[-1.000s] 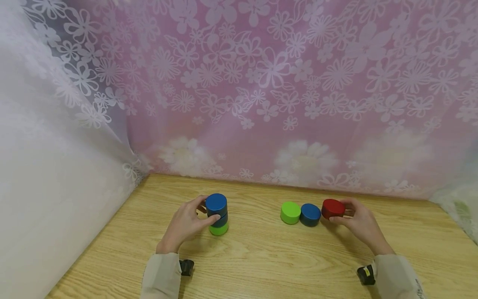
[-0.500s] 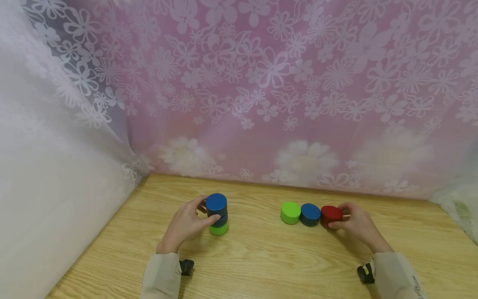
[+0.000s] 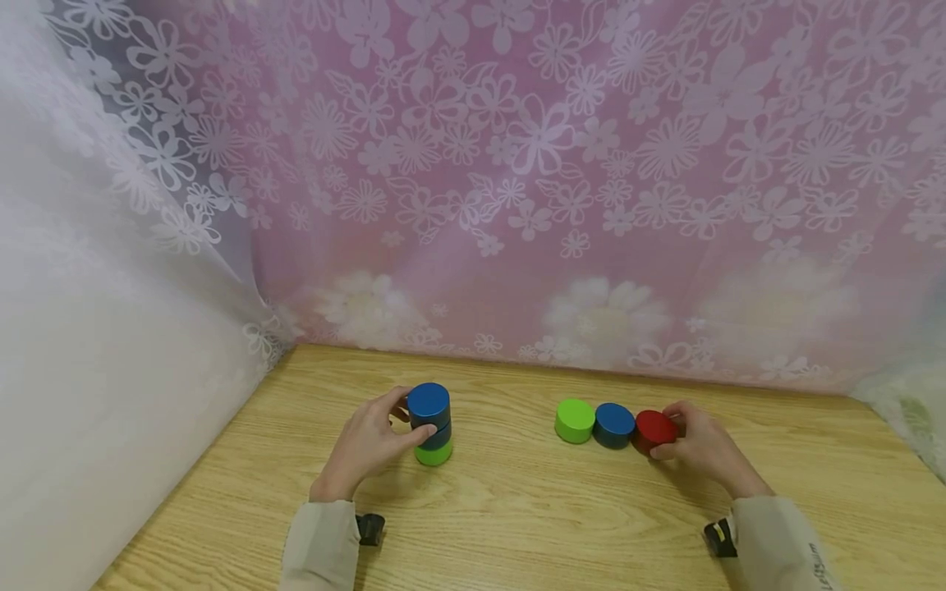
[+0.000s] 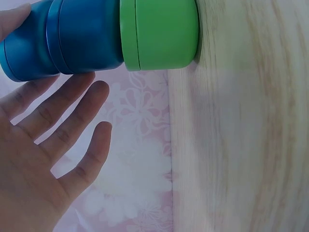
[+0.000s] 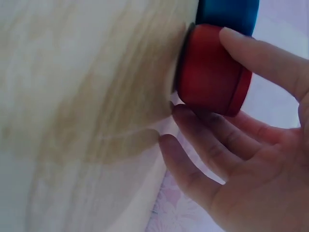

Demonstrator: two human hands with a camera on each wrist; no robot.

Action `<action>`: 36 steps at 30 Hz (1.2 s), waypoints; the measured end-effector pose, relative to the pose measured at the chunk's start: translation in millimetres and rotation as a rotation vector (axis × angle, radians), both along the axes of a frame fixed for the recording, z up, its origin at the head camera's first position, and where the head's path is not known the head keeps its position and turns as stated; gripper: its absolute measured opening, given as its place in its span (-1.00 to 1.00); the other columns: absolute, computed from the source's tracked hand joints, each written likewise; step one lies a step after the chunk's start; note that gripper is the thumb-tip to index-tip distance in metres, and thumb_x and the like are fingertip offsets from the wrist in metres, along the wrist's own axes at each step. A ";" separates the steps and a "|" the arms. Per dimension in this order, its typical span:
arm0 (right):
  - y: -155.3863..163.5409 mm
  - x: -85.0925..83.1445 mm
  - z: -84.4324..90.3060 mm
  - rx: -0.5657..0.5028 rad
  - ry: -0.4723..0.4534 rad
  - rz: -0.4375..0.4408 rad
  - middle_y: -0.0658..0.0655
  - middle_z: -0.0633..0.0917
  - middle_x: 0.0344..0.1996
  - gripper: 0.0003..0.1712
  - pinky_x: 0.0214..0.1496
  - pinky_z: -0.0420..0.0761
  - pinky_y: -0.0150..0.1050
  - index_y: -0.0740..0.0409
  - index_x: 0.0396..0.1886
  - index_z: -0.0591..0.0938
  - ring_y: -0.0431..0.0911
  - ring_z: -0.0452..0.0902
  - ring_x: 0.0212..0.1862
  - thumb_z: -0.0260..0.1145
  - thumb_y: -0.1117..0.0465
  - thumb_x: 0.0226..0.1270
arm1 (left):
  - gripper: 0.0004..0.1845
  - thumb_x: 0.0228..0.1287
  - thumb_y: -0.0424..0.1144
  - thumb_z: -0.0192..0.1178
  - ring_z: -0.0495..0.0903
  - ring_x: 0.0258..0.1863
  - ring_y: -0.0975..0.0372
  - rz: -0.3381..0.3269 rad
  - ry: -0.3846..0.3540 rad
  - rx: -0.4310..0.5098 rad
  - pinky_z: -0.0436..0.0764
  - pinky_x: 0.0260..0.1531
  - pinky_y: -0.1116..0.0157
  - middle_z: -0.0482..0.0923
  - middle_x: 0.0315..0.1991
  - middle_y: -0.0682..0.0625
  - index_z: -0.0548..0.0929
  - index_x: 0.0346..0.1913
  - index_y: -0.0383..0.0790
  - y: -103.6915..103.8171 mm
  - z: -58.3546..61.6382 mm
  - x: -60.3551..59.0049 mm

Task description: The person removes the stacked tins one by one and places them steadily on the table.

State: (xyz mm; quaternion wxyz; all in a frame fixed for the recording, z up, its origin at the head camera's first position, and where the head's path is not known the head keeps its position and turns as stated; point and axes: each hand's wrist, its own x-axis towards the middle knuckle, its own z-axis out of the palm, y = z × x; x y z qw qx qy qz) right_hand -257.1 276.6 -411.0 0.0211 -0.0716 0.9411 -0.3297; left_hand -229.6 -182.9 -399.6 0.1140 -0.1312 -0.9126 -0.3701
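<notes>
On the left stands a stack of small round lidded tins. A green tin (image 4: 164,36) is at the bottom, with a blue tin (image 4: 89,36) over it and another blue tin (image 3: 429,402) on top. My left hand (image 3: 367,443) grips the top blue tin between thumb and fingers. To the right, my right hand (image 3: 705,451) holds a red tin (image 3: 654,431) from its right side, thumb in front and fingers behind. The red tin stands on the table right beside a third blue tin (image 3: 614,425). Left of that one is a second green tin (image 3: 575,421), forming a row.
The wood-grain table (image 3: 502,509) reaches back to a pink flowered curtain (image 3: 458,205). A whitish sheet (image 3: 111,328) hangs along the left side. Small black wrist cameras sit at both sleeves.
My right hand has lowered the red tin onto the table and brought it left, up against the blue tin. The left hand and its stack have stayed still.
</notes>
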 end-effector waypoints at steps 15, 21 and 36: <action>-2.7 5.5 20.4 -0.068 0.064 -0.022 0.63 0.40 0.23 -0.12 0.14 0.48 0.35 0.58 0.39 0.20 0.50 0.37 0.23 0.40 0.06 0.41 | -0.44 0.17 -0.02 0.51 0.66 -0.17 0.14 -0.001 0.022 -0.010 0.65 -0.25 0.07 0.66 -0.22 0.07 0.65 0.17 -0.19 -0.2 -1.9 -2.0; -14.5 6.8 31.4 -0.102 0.133 -0.043 0.58 0.44 0.24 -0.18 0.13 0.50 0.33 0.54 0.39 0.26 0.45 0.42 0.23 0.37 0.05 0.45 | -0.44 0.18 0.00 0.51 0.67 -0.18 0.13 -0.003 0.026 -0.013 0.65 -0.25 0.07 0.67 -0.22 0.04 0.65 0.17 -0.20 -0.3 -1.9 -2.7; -49.3 5.5 43.4 -0.221 0.239 -0.054 0.51 0.57 0.16 -0.27 0.16 0.51 0.28 0.47 0.38 0.37 0.36 0.53 0.15 0.40 0.12 0.43 | -0.32 0.13 0.03 0.54 0.68 -0.19 0.12 0.006 0.012 -0.049 0.66 -0.26 0.07 0.68 -0.21 -0.01 0.62 0.23 -0.27 -1.2 -2.9 -1.0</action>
